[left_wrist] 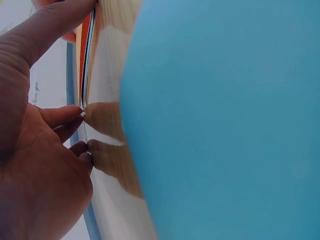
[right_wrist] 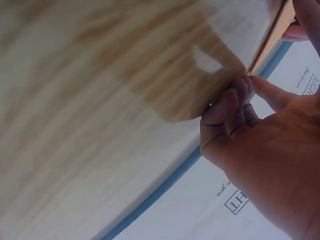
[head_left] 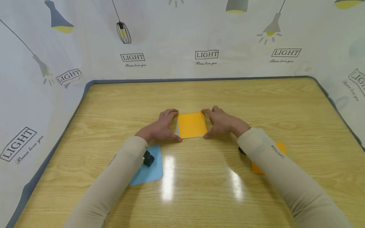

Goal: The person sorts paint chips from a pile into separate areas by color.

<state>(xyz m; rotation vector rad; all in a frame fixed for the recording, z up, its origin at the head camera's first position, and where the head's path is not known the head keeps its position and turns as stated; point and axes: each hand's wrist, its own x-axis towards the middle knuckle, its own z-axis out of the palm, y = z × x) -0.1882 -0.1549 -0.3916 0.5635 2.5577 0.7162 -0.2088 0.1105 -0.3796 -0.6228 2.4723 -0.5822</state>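
an orange square [head_left: 192, 125] is laid on the desk [head_left: 199, 196], about midway between its left and right edges and set in from the far edge, with a blue layer [head_left: 178, 129] shown beneath it as a thin line along the left and near sides. the left side of the square is spanned by the left hand [head_left: 163, 128]: thumb and forefinger are spread apart, the near left corner being touched by the thumb and the far left corner by the forefinger. the right side is spanned likewise by the right hand [head_left: 223, 123], its thumb set at the near right corner and its forefinger at the far right one. the other fingers of both hands are bent loosely toward the desk; how firmly the square is pressed cannot be told. toward the desk's left edge, a blue sheet [head_left: 156, 172] is partly hidden by the left sleeve [head_left: 114, 177] and a small black device [head_left: 148, 158]; toward the right edge, an orange sheet [head_left: 258, 167] is partly hidden by the right sleeve [head_left: 273, 164]. beyond the far edge a white cloth [head_left: 171, 47] is hung, printed with lamps.
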